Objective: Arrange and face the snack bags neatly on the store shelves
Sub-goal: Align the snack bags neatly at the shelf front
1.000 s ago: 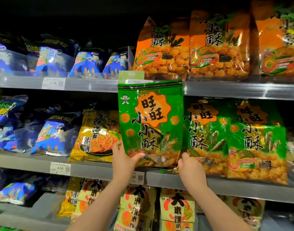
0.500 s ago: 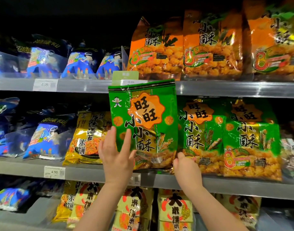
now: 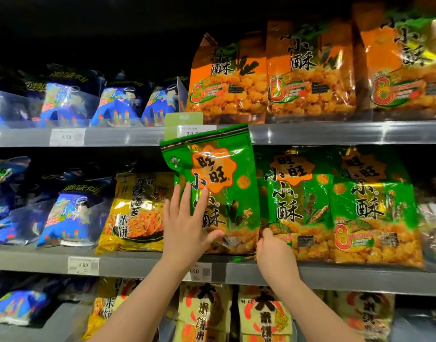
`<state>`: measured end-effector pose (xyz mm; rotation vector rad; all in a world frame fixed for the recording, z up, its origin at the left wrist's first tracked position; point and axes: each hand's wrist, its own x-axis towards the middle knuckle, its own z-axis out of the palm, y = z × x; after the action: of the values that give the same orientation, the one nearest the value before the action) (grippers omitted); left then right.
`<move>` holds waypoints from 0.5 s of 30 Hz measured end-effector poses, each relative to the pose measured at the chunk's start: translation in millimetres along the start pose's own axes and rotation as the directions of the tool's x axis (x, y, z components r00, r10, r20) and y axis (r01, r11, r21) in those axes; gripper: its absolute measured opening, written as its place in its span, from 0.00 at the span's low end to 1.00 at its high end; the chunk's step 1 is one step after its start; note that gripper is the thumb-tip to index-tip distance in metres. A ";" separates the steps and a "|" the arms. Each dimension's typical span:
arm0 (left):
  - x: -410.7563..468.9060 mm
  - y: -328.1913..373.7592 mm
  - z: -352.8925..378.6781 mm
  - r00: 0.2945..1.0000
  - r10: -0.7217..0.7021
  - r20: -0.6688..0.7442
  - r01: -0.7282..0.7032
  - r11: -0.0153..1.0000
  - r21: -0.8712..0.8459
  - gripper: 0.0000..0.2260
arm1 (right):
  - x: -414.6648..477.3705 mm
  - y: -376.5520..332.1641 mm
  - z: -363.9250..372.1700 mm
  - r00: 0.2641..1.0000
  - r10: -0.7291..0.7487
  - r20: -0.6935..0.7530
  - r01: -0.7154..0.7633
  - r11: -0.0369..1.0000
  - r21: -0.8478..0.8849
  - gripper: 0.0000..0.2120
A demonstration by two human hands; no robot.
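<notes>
A green snack bag with an orange badge stands on the middle shelf, tilted with its top leaning left. My left hand lies flat against its lower left front, fingers straight and spread, thumb under the bag's lower edge. My right hand pinches the bag's bottom right corner. Two more green bags stand upright in a row to its right.
A yellow bag sits left of the held bag, blue bags further left. Orange bags line the upper shelf. A green price tag hangs just above the held bag. Cream bags fill the lower shelf.
My left hand slid up from the bag's bottom corner and flattened on its front. The bag has leaned left and moved back toward the row. My right hand kept its grip.
</notes>
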<state>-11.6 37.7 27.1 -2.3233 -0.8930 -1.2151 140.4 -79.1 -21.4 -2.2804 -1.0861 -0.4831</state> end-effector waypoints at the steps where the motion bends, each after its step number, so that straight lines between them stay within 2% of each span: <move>1: 1.8 -1.0 1.8 1.000 0.007 0.012 -0.007 1.000 0.001 0.44 | 0.4 -0.2 0.4 1.000 -0.001 -0.001 0.001 1.000 0.006 0.15; 4: 13.5 -6.2 4.0 0.998 0.044 0.042 -0.044 0.999 -0.004 0.46 | 0.0 -2.0 0.7 1.000 -0.018 -0.005 0.018 1.000 0.011 0.13; 9: 37.7 -14.0 3.8 0.972 0.056 0.228 -0.066 0.997 0.036 0.46 | -1.6 -3.6 -3.1 0.999 -0.039 0.000 0.039 0.999 0.023 0.12; 15: 42.7 -22.0 3.9 0.941 0.063 0.333 -0.037 0.996 -0.085 0.47 | 0.5 -8.7 -7.5 0.998 -0.057 -0.009 0.057 0.997 -0.060 0.15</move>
<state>-6.0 71.6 61.0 -2.6500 -0.9002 -0.8589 133.2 -79.0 -12.5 -2.3004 -1.1483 -0.5572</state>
